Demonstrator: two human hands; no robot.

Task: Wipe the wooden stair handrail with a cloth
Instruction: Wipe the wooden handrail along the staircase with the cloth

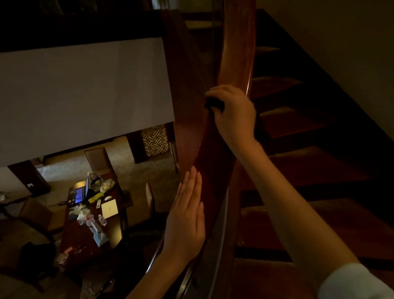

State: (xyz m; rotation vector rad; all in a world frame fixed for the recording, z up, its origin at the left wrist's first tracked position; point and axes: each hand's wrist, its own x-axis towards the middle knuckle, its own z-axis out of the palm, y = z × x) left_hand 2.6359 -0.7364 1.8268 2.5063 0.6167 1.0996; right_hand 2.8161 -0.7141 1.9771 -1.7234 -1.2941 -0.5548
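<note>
Right hand (233, 113) grips dark cloth (215, 104) on glossy curved wooden handrail (237, 51) | left hand (187, 216) flat, straight-fingered, against it

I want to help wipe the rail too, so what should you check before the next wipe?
1. Cloth held firmly: ok, the right hand has its fingers curled round it.
2. Cloth against the rail: ok, it is pressed to the rail's left edge.
3. Left hand steadying: ok, it lies flat on the rail's side, lower down.
4. Rail ahead free: ok, nothing sits on it above the cloth.
5. Dust left on the rail: cannot tell, too dark.
6. Safe footing on the steps: cannot tell, the feet are out of view.
</note>
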